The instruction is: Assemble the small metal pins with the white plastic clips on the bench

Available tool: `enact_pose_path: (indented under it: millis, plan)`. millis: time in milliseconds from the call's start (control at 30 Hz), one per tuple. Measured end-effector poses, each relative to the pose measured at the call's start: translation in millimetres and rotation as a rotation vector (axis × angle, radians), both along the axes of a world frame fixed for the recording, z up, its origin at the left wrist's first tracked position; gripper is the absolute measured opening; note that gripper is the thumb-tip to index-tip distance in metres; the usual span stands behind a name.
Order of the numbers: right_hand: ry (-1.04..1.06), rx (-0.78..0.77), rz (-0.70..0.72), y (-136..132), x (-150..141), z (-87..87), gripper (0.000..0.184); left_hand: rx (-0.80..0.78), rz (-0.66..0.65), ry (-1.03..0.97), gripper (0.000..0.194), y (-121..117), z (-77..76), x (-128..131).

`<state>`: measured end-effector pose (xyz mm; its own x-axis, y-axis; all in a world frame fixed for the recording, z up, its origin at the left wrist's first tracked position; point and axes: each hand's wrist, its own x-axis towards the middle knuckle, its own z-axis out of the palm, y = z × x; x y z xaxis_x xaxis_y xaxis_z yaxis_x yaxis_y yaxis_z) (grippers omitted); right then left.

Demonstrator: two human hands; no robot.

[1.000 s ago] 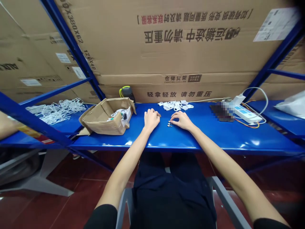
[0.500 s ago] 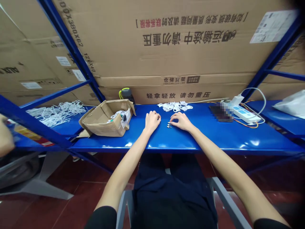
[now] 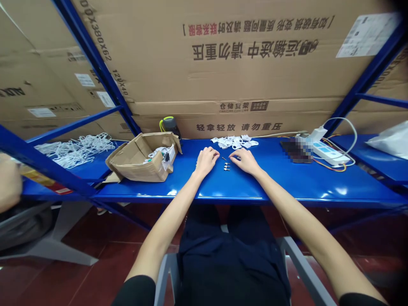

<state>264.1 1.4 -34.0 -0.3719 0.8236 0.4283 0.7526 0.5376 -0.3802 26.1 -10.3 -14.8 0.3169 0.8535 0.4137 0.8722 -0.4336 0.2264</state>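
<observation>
My left hand (image 3: 207,161) rests on the blue shelf top (image 3: 255,182), its fingers curled and thumb drawn in. Facing it, my right hand (image 3: 245,161) is also curled, with thumb and forefinger close together. A tiny dark bit shows under its fingers, too small to name. In the gap between my hands lies a thin small pin-like piece (image 3: 224,158). Just below it are small silvery pieces with thin pins (image 3: 226,169), lying side by side. Beyond my hands is a loose pile of white plastic ring-shaped parts (image 3: 234,141).
An open cardboard box (image 3: 137,168) with small parts stands left, a dark cylinder with a yellow-green loop (image 3: 171,125) behind it. White wire-like pieces (image 3: 83,148) lie farther left, near another person's arm (image 3: 9,182). At right are a power strip (image 3: 330,153) and cables.
My left hand has shifted right, towards the pins. My right hand has drawn slightly up and away from them, and a thin piece now shows between the hands.
</observation>
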Motion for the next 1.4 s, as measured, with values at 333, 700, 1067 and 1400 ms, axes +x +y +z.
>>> enact_pose_path:
  millis: [333,700,1067,1400]
  plan:
    - [-0.022,0.007,-0.080,1,-1,0.9,0.025,-0.011,-0.082,0.137,0.030,9,-14.2,2]
    - [-0.074,0.121,-0.311,5,18,-3.7,0.033,-0.010,-0.053,0.130,0.023,7,-4.7,4]
    - [-0.210,0.135,-0.152,5,7,-5.3,0.033,0.027,-0.028,0.058,0.024,2,-2.1,6]
    - [0.097,0.044,-0.065,3,-2,1.5,0.027,0.096,-0.107,0.061,0.023,1,-4.0,8]
